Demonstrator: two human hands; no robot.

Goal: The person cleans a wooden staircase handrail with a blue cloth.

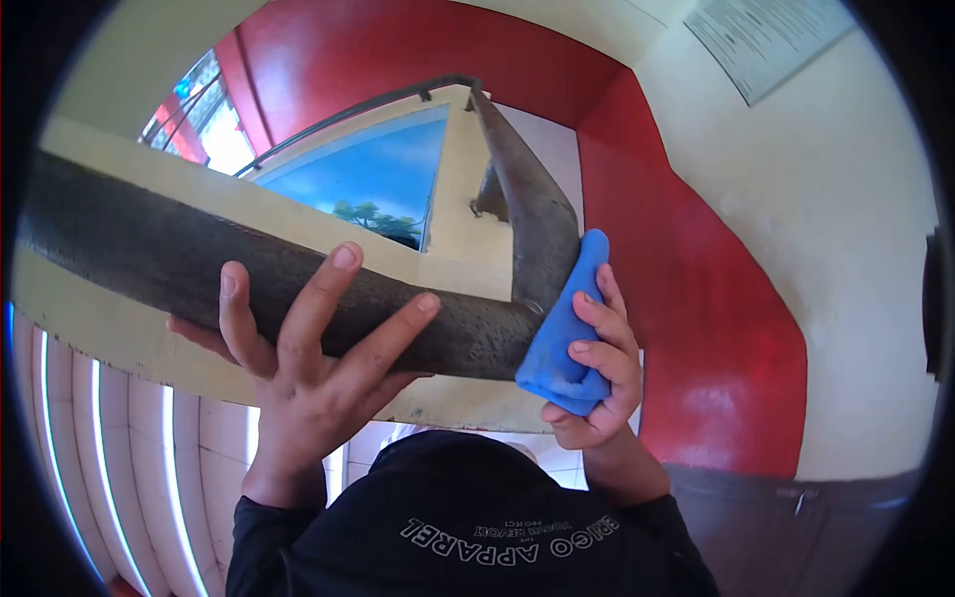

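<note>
Head view: left hand [298, 358] fingers spread, bracing handrail [149, 249]; right hand [597, 368] clutches blue cloth [562, 328] against rail bend, just right.

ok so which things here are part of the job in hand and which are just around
In use:
- blue cloth, gripped in the right hand, pressed to the handrail bend
- grey handrail, left hand laid on it

Just around:
- red wall
- posted paper
- window

shirt [468, 537] | upside-down white print "APPAREL" | smaller lines unreadable | wall notice [766, 35] too small
</note>
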